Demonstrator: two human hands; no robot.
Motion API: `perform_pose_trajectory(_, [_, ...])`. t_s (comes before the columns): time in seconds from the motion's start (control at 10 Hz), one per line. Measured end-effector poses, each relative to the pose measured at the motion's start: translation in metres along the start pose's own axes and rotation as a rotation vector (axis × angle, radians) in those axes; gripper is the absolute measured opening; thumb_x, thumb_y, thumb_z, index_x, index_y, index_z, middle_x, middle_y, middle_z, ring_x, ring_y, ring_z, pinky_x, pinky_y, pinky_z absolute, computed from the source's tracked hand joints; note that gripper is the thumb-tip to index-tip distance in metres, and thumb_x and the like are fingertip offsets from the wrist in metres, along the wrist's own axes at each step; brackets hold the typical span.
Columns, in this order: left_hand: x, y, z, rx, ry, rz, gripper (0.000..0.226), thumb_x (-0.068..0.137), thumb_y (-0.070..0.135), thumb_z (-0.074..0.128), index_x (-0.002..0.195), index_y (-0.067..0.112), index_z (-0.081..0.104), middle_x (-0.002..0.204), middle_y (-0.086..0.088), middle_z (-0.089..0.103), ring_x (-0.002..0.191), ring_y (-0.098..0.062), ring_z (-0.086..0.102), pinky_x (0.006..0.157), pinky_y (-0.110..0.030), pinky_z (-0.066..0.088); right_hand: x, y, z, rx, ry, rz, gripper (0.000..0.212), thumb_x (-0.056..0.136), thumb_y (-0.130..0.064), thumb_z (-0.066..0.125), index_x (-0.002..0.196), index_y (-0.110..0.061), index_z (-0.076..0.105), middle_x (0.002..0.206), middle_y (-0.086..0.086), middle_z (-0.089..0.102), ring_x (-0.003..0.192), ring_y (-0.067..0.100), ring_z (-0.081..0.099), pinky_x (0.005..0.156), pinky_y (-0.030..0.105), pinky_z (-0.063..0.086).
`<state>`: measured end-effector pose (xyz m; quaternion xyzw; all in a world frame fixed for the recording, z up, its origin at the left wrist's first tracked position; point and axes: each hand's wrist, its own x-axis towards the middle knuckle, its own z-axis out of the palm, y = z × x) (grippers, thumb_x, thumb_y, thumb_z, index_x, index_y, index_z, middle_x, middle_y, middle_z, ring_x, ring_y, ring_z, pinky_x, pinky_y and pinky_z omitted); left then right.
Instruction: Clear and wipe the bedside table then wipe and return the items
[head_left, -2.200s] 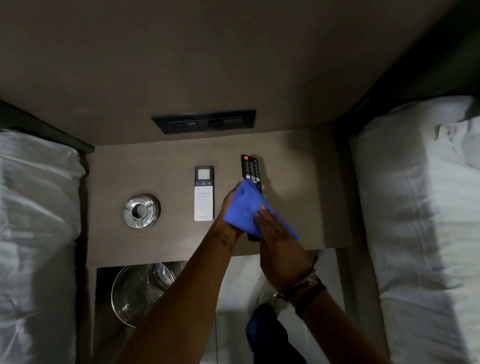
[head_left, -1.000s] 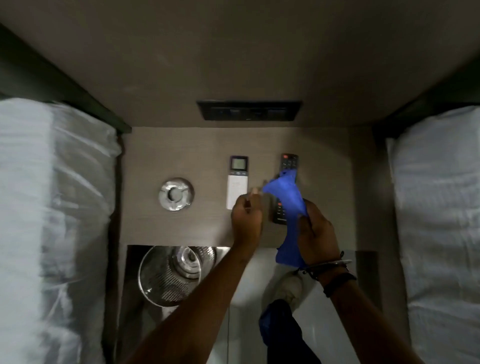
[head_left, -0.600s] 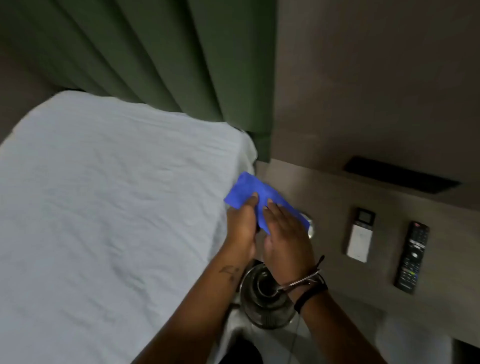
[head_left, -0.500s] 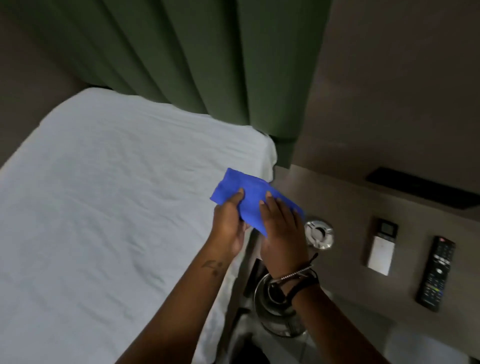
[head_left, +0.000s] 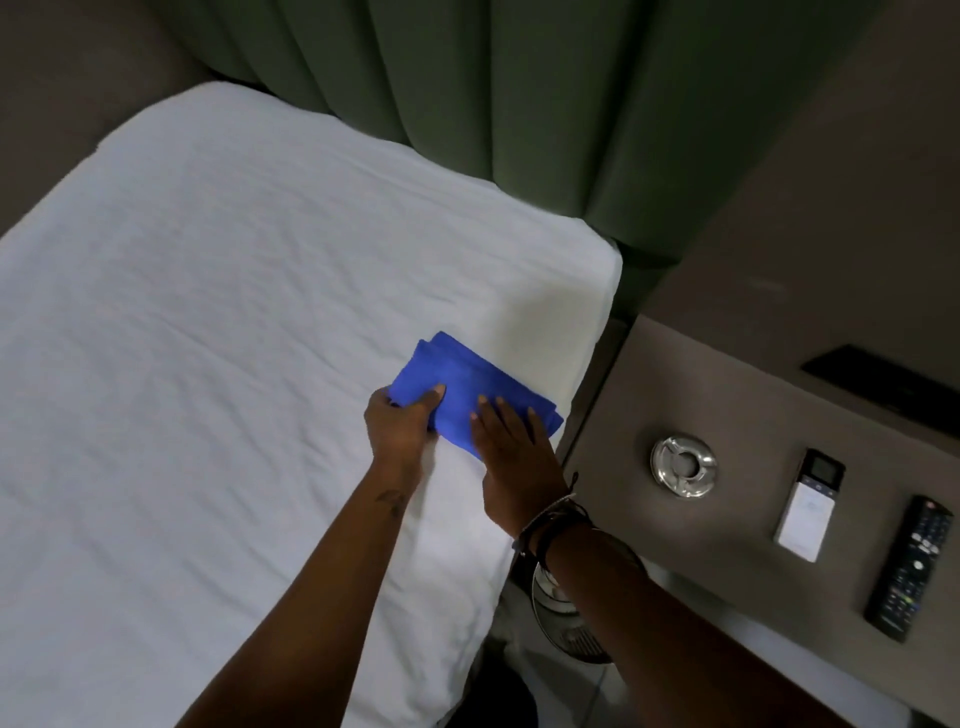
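A folded blue fabric cloth lies on the white-sheeted bed, close to the bed's right edge, next to the bench. The left hand pinches the cloth's left end with its thumb on top. The right hand lies flat on the cloth, fingers straight. On the brown wood-grain bench, a round silver metal ashtray sits nearest its left edge. A slim white remote with a small screen lies right of it, then a long black button remote.
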<state>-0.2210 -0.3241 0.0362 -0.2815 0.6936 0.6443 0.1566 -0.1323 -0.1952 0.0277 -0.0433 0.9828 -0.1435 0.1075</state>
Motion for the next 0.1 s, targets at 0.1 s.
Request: perform_pose_trajectory(0.1, [-0.0349, 0.0129, 0.0084, 0.332, 0.198, 0.086, 0.070, 0.080, 0.028, 0.079, 0.136, 0.005, 0.046, 0.131, -0.015, 0.057, 0.117, -0.035, 0.059, 0.093, -0.041, 0.053, -0.0174, 0.0041, -0.0243, 0.053, -0.029, -0.045, 0.069, 0.071, -0.022, 0.066, 0.134, -0.006, 0.043, 0.148, 0.014, 0.039, 0.137, 0.031, 0.036, 0.109, 0.056, 0.032])
